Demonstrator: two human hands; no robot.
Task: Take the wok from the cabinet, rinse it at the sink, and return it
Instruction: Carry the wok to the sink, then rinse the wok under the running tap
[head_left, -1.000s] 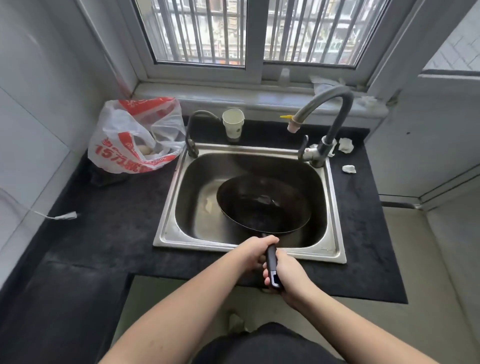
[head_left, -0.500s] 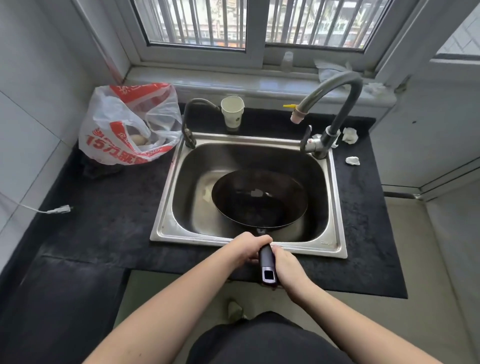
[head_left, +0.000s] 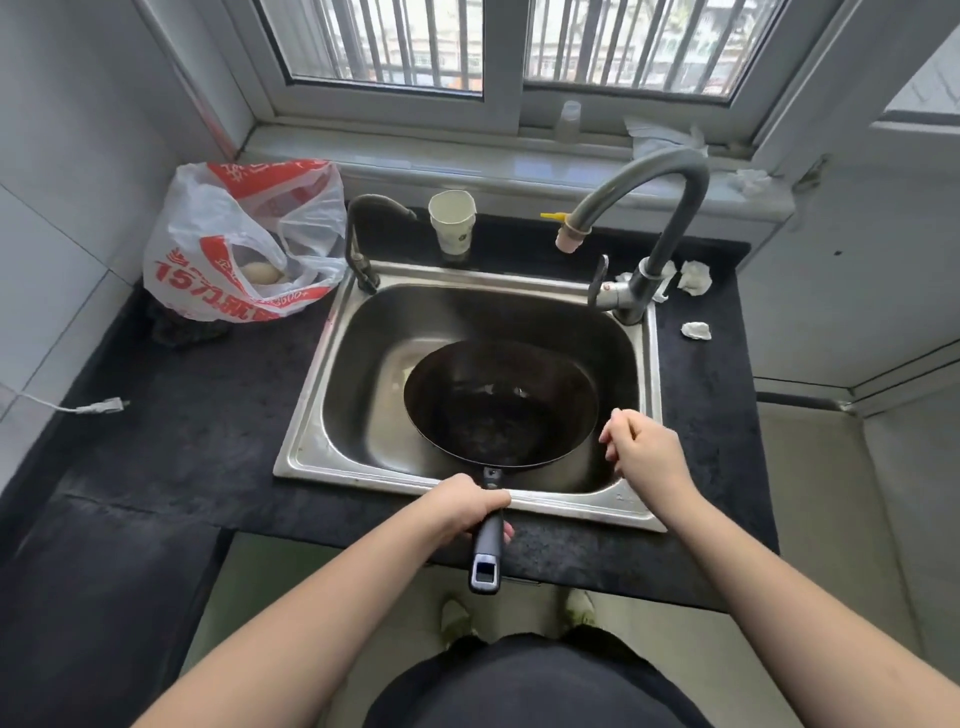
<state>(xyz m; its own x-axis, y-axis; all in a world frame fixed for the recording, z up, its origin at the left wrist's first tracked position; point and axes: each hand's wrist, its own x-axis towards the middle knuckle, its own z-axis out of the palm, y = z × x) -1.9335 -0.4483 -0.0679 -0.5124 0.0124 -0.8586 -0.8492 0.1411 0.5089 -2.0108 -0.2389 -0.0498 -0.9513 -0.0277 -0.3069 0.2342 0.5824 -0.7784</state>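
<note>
Right hand (head_left: 641, 451) coming off handle (head_left: 488, 540), lifting over sink (head_left: 631, 512) near wok rim — fingers loosely curled, holding nothing. Left hand (head_left: 470, 506) gripping handle alone now, keeping wok (head_left: 501, 405) sitting in basin. No water running from tap (head_left: 649, 208) — right hand likely heading there, rinse not started.

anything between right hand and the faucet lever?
Head view: nothing solid. From the right hand, which holds nothing, up to the faucet lever, there is only the sink wall and rim. The wok sits left of that line.
</note>
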